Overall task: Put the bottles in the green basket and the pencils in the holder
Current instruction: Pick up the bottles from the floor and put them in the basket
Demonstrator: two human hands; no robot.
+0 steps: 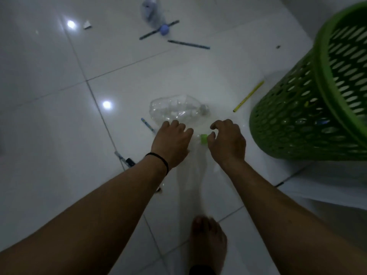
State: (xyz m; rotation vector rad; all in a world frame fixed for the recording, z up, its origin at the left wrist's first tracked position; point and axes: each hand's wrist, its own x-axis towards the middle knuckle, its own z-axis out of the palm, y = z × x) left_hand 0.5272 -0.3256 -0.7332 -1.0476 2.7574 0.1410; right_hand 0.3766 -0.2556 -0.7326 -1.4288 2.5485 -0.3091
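Note:
A clear bottle with a green cap (pixel 203 139) lies on the white floor between my hands. My left hand (pixel 172 141) is closed over its body. My right hand (pixel 228 141) hovers with curled, spread fingers, one fingertip touching the cap. Just beyond lies a crushed clear bottle (pixel 174 110). A third bottle with a blue cap (pixel 153 14) lies far back. Two dark pencils (pixel 188 44) lie near it, and a yellow pencil (pixel 248 96) sits by the green basket (pixel 297 120) at the right. A blue pencil (pixel 148 125) lies left of my left hand. No holder is visible.
Another pen-like item (pixel 123 158) lies by my left wrist. My bare foot (pixel 208 241) stands at the bottom centre. A white scrap (pixel 87 25) lies far left on the glossy tiles. The basket holds some items, seen through its holes.

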